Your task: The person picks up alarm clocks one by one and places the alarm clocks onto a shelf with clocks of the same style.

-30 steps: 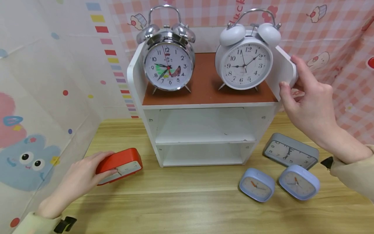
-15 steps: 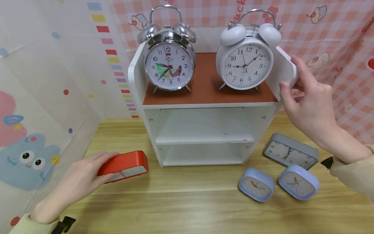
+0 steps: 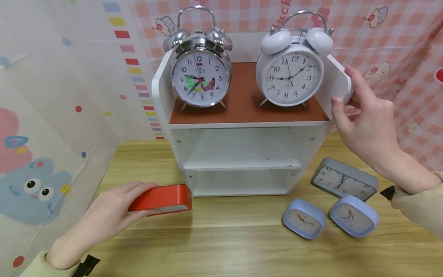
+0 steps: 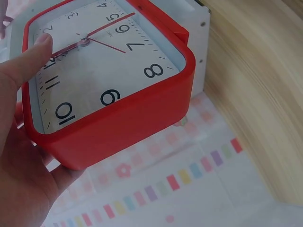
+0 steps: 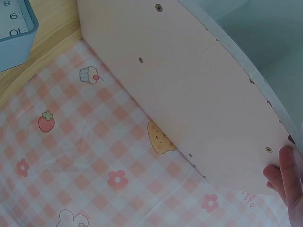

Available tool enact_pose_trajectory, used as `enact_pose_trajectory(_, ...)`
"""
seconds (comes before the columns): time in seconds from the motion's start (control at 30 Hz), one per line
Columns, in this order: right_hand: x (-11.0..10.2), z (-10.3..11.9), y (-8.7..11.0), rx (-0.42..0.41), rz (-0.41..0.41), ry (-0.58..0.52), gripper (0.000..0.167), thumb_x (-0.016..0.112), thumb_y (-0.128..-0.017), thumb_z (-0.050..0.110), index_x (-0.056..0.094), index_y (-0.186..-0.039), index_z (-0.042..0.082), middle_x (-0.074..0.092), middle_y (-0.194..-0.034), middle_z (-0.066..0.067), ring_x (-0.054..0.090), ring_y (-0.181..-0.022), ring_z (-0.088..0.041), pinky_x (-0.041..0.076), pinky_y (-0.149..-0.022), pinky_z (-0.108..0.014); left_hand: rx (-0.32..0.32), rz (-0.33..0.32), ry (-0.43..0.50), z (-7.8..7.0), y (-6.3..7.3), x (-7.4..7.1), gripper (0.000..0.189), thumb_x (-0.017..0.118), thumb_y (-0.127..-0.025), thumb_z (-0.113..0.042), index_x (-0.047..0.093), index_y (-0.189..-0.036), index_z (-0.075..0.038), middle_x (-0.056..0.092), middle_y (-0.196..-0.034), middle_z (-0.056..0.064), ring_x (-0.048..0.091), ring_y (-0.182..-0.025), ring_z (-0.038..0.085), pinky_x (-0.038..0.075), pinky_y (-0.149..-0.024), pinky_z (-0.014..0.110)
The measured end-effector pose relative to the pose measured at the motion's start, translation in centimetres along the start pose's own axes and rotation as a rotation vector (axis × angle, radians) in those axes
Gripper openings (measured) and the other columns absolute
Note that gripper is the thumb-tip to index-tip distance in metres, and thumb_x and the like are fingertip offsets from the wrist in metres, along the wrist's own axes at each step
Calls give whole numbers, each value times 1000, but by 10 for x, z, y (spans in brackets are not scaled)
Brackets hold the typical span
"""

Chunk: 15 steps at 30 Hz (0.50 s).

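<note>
My left hand (image 3: 107, 207) grips a red rectangular clock (image 3: 164, 197) in front of the shelf's lower left side. In the left wrist view the thumb lies on its white dial and the other fingers are behind the red case (image 4: 132, 130). My right hand (image 3: 370, 115) pinches the upper right side panel of a small white shelf (image 3: 249, 124), thumb at the front edge. Seen from the right wrist, fingers touch the outer face of that panel (image 5: 189, 80). On the brown top board stand a silver twin-bell alarm clock (image 3: 200, 88) and a white one (image 3: 287, 92).
To the right of the shelf, a grey rectangular clock (image 3: 344, 181) lies on the wooden table (image 3: 221, 246). Two small blue clocks, the left one (image 3: 304, 219) and the right one (image 3: 353, 215), stand before it. A patterned cloth (image 3: 373, 38) hangs behind the shelf.
The left hand has carried the red clock to the right, closer to the shelf's front left corner, and tilted its dial further downward. The right hand has stayed in place.
</note>
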State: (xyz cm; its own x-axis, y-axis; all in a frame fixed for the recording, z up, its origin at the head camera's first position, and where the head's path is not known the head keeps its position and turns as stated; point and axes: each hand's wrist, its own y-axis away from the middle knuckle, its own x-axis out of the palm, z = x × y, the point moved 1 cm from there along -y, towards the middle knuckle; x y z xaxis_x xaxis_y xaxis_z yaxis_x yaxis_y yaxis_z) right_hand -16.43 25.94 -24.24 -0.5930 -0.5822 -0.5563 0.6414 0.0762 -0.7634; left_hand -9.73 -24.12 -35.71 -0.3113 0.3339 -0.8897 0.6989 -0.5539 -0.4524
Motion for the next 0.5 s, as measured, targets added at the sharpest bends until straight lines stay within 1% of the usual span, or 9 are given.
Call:
enact_pose_trajectory(0.07,0,0,0,-2,-1,4,57,61,-100,5,49,-156,9,71,-127,-34,72,-102,-55,34,-74,12,14,0,11,-3,-2,2,59,95,-71,-28,72,-124,-20,76,-100,-8,68,-78,8,57,-65,29)
enact_pose_trajectory(0.27,0,0,0,-3,0,7,57,61,-100,5,49,-156,9,71,-126,-34,73,-101,-55,34,-74,12,45,1,19,-11,-11,3,55,93,-75,-33,72,-124,-19,78,-104,-6,72,-83,10,60,-68,33)
enact_pose_trajectory(0.5,0,0,0,6,-2,-1,56,60,-100,5,49,-155,9,71,-127,-34,72,-103,-54,35,-74,12,117,7,42,-23,-23,5,57,94,-74,-32,71,-125,-16,79,-107,-1,75,-87,13,64,-71,34)
